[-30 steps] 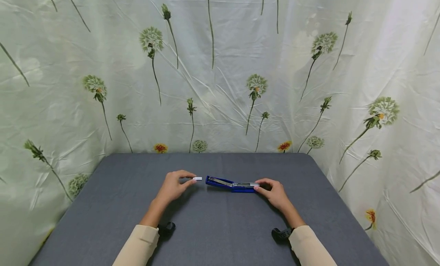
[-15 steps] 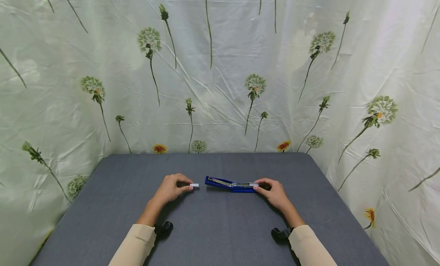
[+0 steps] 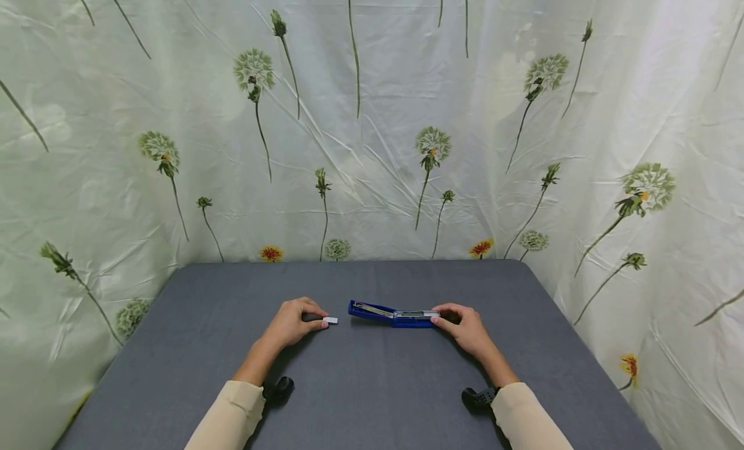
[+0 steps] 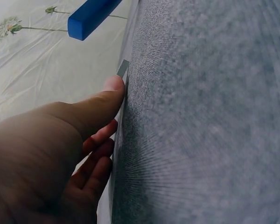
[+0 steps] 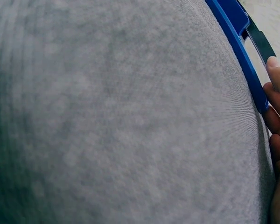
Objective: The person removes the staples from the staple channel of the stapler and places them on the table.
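Note:
A blue stapler (image 3: 411, 323) lies opened out near the middle of the table, its hinged left part tilted up and its metal magazine showing. My right hand (image 3: 464, 326) holds the stapler's right end, thumb on the near side. In the right wrist view, the thumb (image 5: 279, 77) presses the dark magazine edge above the blue base (image 5: 245, 63). Left of the stapler, my left hand (image 3: 293, 323) pinches a small light-grey strip of staples (image 3: 331, 320) low over the cloth. The strip (image 4: 123, 68) points towards the raised stapler end (image 4: 86, 22) without touching it.
A dark grey cloth covers the table (image 3: 372, 385). Behind it hangs a pale curtain (image 3: 372, 146) printed with dandelions. Black wrist-worn devices (image 3: 279, 390) sit below both hands.
My left hand has moved towards me and lower with the strip of staples, slightly away from the stapler's raised end. The right hand and stapler stay in place.

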Demonstrator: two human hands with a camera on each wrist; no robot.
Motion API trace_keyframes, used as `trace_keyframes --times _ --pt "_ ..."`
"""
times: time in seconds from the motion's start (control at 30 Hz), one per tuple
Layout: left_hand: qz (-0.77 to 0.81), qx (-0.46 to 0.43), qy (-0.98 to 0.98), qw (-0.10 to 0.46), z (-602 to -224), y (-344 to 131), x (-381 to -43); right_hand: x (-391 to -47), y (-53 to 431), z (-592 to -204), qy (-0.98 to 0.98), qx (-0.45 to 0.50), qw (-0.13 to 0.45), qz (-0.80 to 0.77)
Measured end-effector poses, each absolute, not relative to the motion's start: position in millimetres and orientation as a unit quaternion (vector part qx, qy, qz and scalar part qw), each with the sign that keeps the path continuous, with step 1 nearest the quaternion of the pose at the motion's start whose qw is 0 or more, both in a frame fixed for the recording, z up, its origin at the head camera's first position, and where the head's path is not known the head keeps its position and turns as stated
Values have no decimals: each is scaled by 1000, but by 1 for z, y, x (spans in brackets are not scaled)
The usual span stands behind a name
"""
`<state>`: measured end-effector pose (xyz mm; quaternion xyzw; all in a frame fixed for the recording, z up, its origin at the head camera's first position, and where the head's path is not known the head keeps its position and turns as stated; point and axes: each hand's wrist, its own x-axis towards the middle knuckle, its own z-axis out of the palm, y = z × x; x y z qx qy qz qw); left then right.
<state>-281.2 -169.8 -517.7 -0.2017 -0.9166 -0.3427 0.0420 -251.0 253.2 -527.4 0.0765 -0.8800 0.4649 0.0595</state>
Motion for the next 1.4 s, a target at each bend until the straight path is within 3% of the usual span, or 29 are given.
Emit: trace_keyframes --times 0.83,1.4 --pt "-325 -200 -924 21 -513 -168 -280 -250 254 -530 -878 72 65 469" --pt "-382 -186 -903 65 -505 -153 -278 -251 252 -526 -877 70 60 471"
